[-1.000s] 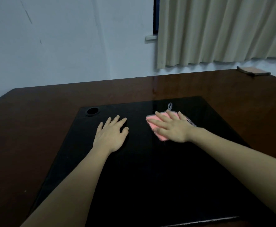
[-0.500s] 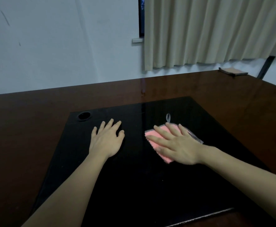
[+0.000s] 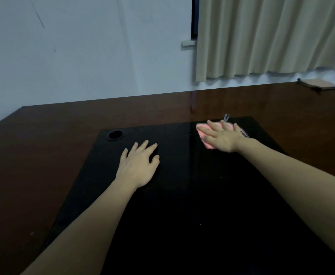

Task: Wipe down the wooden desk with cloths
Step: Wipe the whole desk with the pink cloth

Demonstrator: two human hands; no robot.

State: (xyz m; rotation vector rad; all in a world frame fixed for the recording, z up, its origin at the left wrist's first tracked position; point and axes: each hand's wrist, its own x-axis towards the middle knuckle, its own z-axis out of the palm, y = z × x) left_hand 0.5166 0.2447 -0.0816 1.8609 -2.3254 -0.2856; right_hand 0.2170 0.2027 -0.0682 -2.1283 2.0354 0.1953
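Pink cloth (image 3: 204, 133) farther up (right hand (image 3: 223, 138) flat)

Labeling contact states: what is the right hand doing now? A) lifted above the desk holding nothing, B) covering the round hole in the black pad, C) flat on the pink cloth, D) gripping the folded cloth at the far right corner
C: the right hand lies with straight fingers on the pink cloth, near the black pad's far edge.

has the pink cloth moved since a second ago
Yes. The right hand has pushed the pink cloth away, up to the far edge of the black panel.
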